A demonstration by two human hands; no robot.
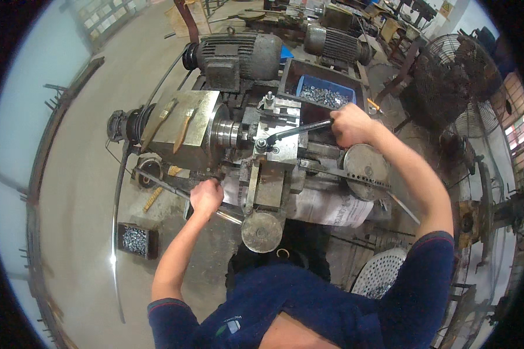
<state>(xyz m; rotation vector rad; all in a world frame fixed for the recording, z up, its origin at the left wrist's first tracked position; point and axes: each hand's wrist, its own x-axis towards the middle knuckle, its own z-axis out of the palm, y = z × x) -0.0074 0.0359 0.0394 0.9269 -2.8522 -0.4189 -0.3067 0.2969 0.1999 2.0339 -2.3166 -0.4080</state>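
My right hand (352, 125) is closed round the end of a black wrench (303, 129). The far end of that wrench sits over a bolt (261, 143) on the steel tool post (284, 150) of a small lathe. Lower on the left, my left hand (206, 198) is closed on a long metal lever (172, 187), which runs down toward a round disc (262, 232) at the front of the slide. The chuck (224, 132) stands left of the tool post. What lies inside my left fist is hidden.
A motor (239, 55) stands behind the lathe. Small metal parts fill a blue tray (326, 91) at the back and a dark box (137, 241) on the floor. Two brushes lie on the headstock cover (174, 116). A large fan (457, 75) stands far right.
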